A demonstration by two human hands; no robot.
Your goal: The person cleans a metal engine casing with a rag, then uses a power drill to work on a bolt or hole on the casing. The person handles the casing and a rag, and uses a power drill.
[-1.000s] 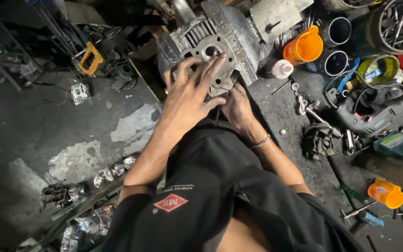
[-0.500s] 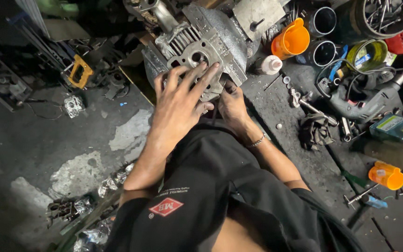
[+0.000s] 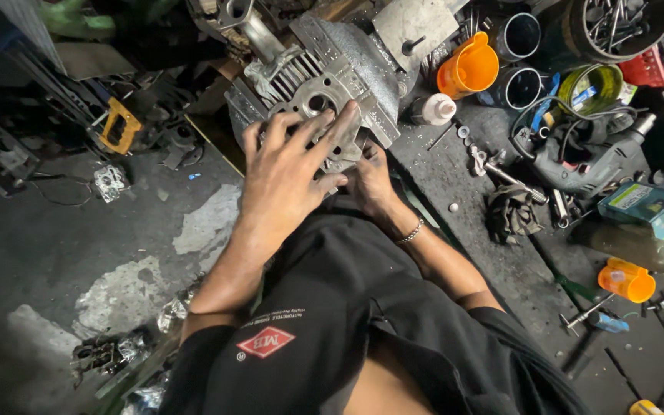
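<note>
Nearby, left hand flat, fingers spread on engine block, right hand grip hidden, orange jug beside.

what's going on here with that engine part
A person crouched over a dirty workshop floor has both hands on a finned metal engine cylinder. The left hand lies spread flat over its face; the right hand grips its lower edge. An orange jug, a power drill and loose tools lie to the right.

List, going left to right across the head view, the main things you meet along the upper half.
Yellow-handled tool → left hand on the finned engine block → white bottle → orange jug → power drill.
</note>
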